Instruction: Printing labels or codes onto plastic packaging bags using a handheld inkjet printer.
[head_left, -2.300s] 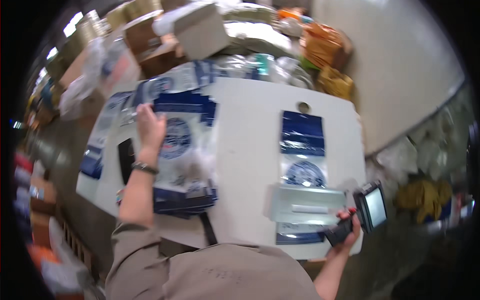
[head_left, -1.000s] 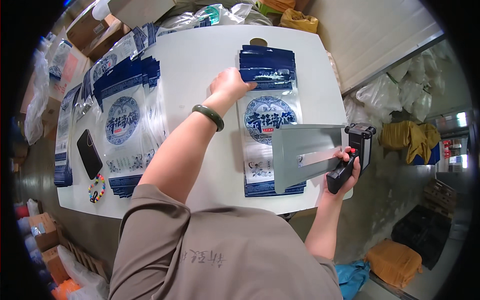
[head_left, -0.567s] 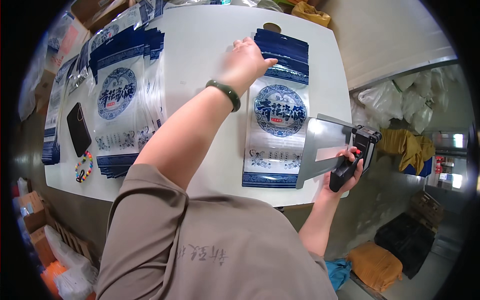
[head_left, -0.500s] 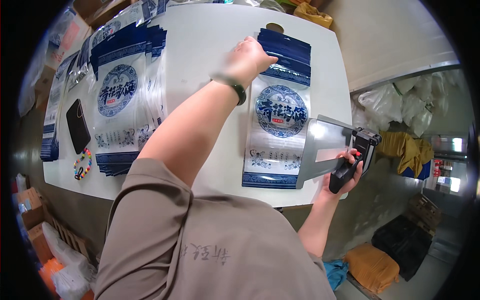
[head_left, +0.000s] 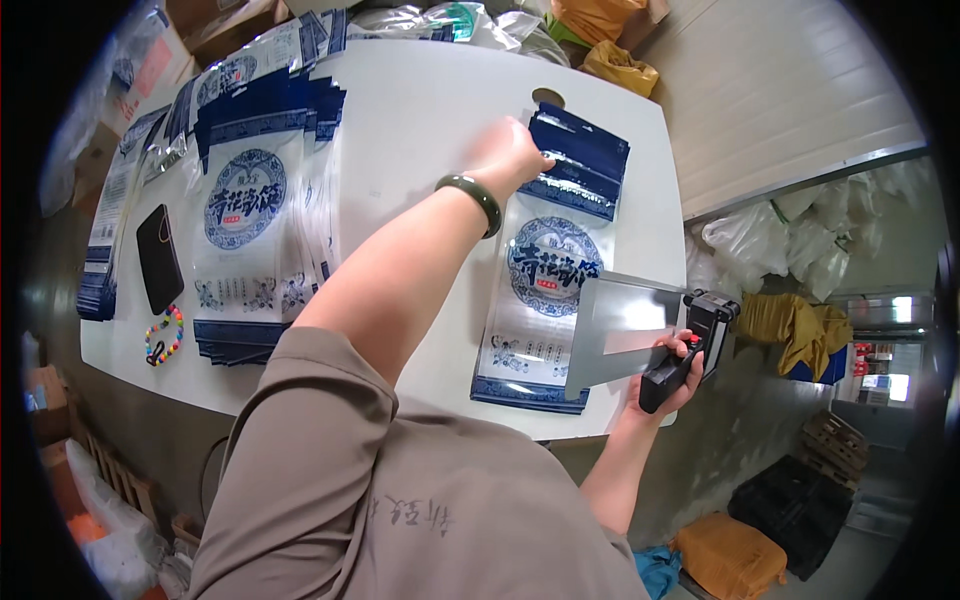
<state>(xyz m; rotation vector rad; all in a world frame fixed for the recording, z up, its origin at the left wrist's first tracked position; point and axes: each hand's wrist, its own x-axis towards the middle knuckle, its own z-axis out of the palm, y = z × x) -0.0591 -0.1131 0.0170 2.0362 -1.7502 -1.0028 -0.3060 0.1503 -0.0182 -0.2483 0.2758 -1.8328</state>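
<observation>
A printed plastic bag [head_left: 545,340], clear with navy bands and a round blue pattern, lies on top of a small stack on the white table. My left hand [head_left: 508,155] is curled beside its upper left edge, thumb tip touching the navy top; its other fingers are blurred and partly hidden. My right hand [head_left: 680,380] is wrapped around the grip of a black handheld printer-like device [head_left: 705,325] with a red button. A flat metal plate [head_left: 590,340] extends from the device over the bag's lower right part.
At left lies a thick stack of like bags [head_left: 250,270], with a dark phone [head_left: 158,260] and bead strap beside it. More bags [head_left: 105,240] lie at the far left edge. A brown tape roll [head_left: 547,97] stands beyond the bag. White bundles [head_left: 790,240] are off the table's right side.
The view has shifted, so the table sits lower in it. The device and its plate have moved left, further over the bag. My left hand stays at the bag's top edge.
</observation>
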